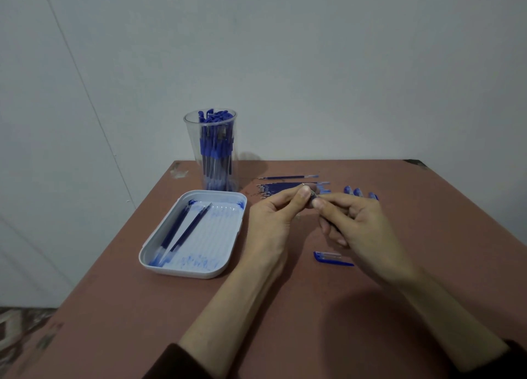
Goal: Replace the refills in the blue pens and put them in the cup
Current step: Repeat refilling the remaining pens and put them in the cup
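The left hand (275, 221) and right hand (362, 227) each pinch one pen (313, 197) (mostly hidden by fingers). A blue cap (332, 258) lies near the right hand.

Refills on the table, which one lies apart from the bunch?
The single refill farthest from you, alone just beyond the bunched refills, which lie side by side.

left hand (272, 220) and right hand (363, 226) pinch a small pen piece (313, 198) above the table (114, 307), beside the tray (182, 274).
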A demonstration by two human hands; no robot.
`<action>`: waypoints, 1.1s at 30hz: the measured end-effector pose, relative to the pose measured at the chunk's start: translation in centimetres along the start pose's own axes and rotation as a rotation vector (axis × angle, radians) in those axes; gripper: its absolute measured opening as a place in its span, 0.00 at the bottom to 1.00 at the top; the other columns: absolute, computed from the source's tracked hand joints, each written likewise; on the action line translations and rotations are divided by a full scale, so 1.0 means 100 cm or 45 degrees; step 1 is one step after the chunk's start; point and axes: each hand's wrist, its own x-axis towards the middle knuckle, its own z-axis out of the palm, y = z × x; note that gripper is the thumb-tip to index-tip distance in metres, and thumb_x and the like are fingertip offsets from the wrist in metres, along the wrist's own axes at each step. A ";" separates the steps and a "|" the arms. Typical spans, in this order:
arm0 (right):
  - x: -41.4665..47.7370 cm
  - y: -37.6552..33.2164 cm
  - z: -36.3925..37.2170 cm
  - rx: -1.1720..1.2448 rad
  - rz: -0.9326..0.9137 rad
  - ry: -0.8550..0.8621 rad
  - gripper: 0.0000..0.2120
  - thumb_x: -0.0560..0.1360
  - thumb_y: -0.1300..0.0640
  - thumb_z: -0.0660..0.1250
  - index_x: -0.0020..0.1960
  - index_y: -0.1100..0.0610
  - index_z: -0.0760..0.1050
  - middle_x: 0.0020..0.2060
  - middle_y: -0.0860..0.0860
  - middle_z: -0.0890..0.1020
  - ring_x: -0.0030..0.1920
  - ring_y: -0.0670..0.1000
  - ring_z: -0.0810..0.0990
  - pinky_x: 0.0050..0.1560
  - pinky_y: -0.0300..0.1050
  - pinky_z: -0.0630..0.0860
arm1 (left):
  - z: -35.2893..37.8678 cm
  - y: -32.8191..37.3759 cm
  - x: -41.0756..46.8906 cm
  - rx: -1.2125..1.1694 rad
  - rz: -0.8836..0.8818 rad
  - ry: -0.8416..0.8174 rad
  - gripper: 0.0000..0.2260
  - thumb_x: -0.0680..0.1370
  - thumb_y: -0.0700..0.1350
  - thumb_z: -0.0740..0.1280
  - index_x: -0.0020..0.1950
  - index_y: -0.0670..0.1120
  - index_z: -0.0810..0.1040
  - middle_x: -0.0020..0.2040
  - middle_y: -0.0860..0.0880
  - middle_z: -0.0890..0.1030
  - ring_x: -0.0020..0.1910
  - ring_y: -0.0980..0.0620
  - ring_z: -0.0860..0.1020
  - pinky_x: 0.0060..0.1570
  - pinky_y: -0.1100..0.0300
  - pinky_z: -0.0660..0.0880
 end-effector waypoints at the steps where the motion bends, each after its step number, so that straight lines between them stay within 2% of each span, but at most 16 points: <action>1: 0.000 -0.001 0.000 0.034 0.030 -0.018 0.09 0.77 0.54 0.64 0.49 0.55 0.82 0.25 0.51 0.72 0.23 0.47 0.62 0.25 0.40 0.60 | 0.000 0.000 0.000 0.004 -0.002 0.001 0.16 0.67 0.48 0.71 0.49 0.38 0.82 0.41 0.47 0.84 0.45 0.52 0.81 0.55 0.56 0.76; 5: 0.001 -0.011 -0.001 0.271 0.317 -0.165 0.17 0.74 0.50 0.63 0.43 0.65 0.78 0.25 0.56 0.70 0.21 0.47 0.62 0.24 0.41 0.56 | 0.001 0.004 0.001 -0.129 -0.070 -0.078 0.07 0.74 0.44 0.67 0.44 0.40 0.79 0.37 0.50 0.82 0.38 0.55 0.79 0.46 0.64 0.77; 7: 0.002 -0.016 -0.001 0.382 0.442 -0.265 0.16 0.76 0.51 0.61 0.35 0.57 0.81 0.24 0.54 0.70 0.20 0.46 0.59 0.24 0.40 0.52 | 0.003 0.007 0.000 -0.222 -0.125 -0.162 0.09 0.76 0.45 0.64 0.47 0.39 0.77 0.37 0.50 0.81 0.37 0.56 0.79 0.46 0.63 0.77; 9: 0.002 -0.018 -0.004 0.470 0.496 -0.336 0.20 0.76 0.51 0.59 0.29 0.52 0.80 0.21 0.50 0.68 0.18 0.43 0.56 0.23 0.39 0.50 | 0.004 0.011 -0.002 -0.287 -0.186 -0.262 0.12 0.74 0.47 0.63 0.50 0.41 0.78 0.44 0.48 0.84 0.45 0.55 0.82 0.54 0.61 0.77; 11: 0.002 -0.016 -0.007 0.606 0.505 -0.348 0.17 0.75 0.51 0.59 0.34 0.55 0.81 0.22 0.50 0.66 0.18 0.42 0.55 0.21 0.37 0.49 | 0.005 0.015 -0.004 -0.334 -0.216 -0.335 0.13 0.73 0.48 0.63 0.53 0.42 0.78 0.50 0.47 0.84 0.54 0.54 0.81 0.59 0.60 0.75; 12: 0.002 -0.015 -0.008 0.653 0.498 -0.357 0.15 0.74 0.51 0.60 0.37 0.55 0.82 0.22 0.50 0.65 0.18 0.42 0.54 0.21 0.37 0.49 | 0.006 0.016 -0.005 -0.354 -0.221 -0.350 0.13 0.73 0.48 0.62 0.53 0.42 0.78 0.48 0.47 0.84 0.55 0.55 0.81 0.59 0.61 0.75; 14: 0.002 -0.013 -0.006 0.629 0.476 -0.348 0.14 0.74 0.51 0.61 0.37 0.54 0.82 0.23 0.49 0.64 0.19 0.42 0.54 0.20 0.36 0.50 | 0.005 0.016 -0.004 -0.334 -0.203 -0.329 0.12 0.73 0.47 0.62 0.51 0.42 0.76 0.36 0.49 0.83 0.49 0.58 0.81 0.54 0.64 0.76; 16: 0.002 -0.012 -0.003 0.566 0.451 -0.300 0.13 0.72 0.50 0.62 0.38 0.55 0.81 0.23 0.49 0.63 0.20 0.42 0.54 0.21 0.36 0.49 | 0.004 0.015 -0.003 -0.274 -0.155 -0.269 0.11 0.73 0.46 0.62 0.50 0.41 0.76 0.30 0.51 0.80 0.41 0.60 0.80 0.49 0.66 0.76; 18: 0.002 -0.010 -0.001 0.492 0.415 -0.241 0.13 0.70 0.48 0.63 0.41 0.56 0.81 0.23 0.49 0.63 0.20 0.43 0.54 0.22 0.36 0.49 | 0.003 0.014 -0.002 -0.228 -0.127 -0.191 0.10 0.72 0.46 0.64 0.47 0.41 0.78 0.34 0.51 0.82 0.36 0.60 0.79 0.45 0.67 0.76; 20: 0.001 -0.008 0.000 0.364 0.347 -0.205 0.13 0.70 0.47 0.64 0.43 0.55 0.81 0.24 0.50 0.63 0.22 0.45 0.54 0.23 0.38 0.50 | 0.002 0.013 -0.001 -0.216 -0.123 -0.123 0.08 0.69 0.45 0.66 0.43 0.41 0.81 0.37 0.50 0.83 0.34 0.59 0.79 0.44 0.65 0.76; 23: -0.002 -0.007 0.002 0.098 0.170 -0.149 0.11 0.74 0.49 0.63 0.46 0.52 0.82 0.24 0.47 0.66 0.23 0.45 0.58 0.23 0.38 0.55 | 0.001 0.013 -0.001 -0.222 -0.129 -0.058 0.06 0.67 0.44 0.69 0.38 0.41 0.81 0.37 0.48 0.83 0.33 0.57 0.79 0.41 0.64 0.77; 26: -0.002 -0.003 0.006 -0.189 -0.085 0.014 0.08 0.77 0.56 0.63 0.50 0.52 0.81 0.23 0.41 0.75 0.25 0.41 0.72 0.27 0.31 0.66 | 0.004 0.015 -0.002 -0.284 -0.151 -0.080 0.12 0.67 0.45 0.70 0.45 0.39 0.77 0.36 0.49 0.82 0.34 0.56 0.80 0.39 0.64 0.78; 28: 0.000 0.004 0.006 -0.472 -0.215 0.133 0.08 0.77 0.55 0.64 0.53 0.52 0.81 0.28 0.45 0.80 0.29 0.45 0.77 0.31 0.37 0.71 | 0.006 0.018 -0.003 -0.342 -0.175 -0.118 0.17 0.68 0.47 0.67 0.54 0.40 0.77 0.43 0.49 0.83 0.42 0.57 0.82 0.42 0.64 0.79; 30: 0.002 0.014 0.002 -0.765 -0.310 0.251 0.10 0.78 0.51 0.63 0.54 0.52 0.81 0.29 0.50 0.81 0.30 0.50 0.77 0.36 0.44 0.71 | 0.008 0.021 -0.004 -0.371 -0.207 -0.125 0.19 0.72 0.47 0.65 0.62 0.41 0.75 0.52 0.48 0.83 0.50 0.57 0.82 0.49 0.63 0.79; 32: 0.004 0.020 -0.003 -0.876 -0.350 0.359 0.11 0.77 0.50 0.61 0.53 0.52 0.80 0.30 0.51 0.81 0.30 0.51 0.77 0.39 0.45 0.72 | 0.007 0.023 -0.003 -0.348 -0.214 -0.095 0.19 0.75 0.43 0.64 0.65 0.40 0.73 0.52 0.47 0.83 0.50 0.55 0.82 0.55 0.61 0.77; 33: 0.005 0.020 -0.005 -0.876 -0.350 0.386 0.11 0.78 0.50 0.61 0.53 0.52 0.80 0.30 0.51 0.81 0.31 0.52 0.78 0.39 0.48 0.73 | 0.006 0.022 -0.003 -0.318 -0.202 -0.071 0.18 0.75 0.41 0.64 0.65 0.40 0.74 0.51 0.46 0.83 0.50 0.55 0.82 0.54 0.62 0.78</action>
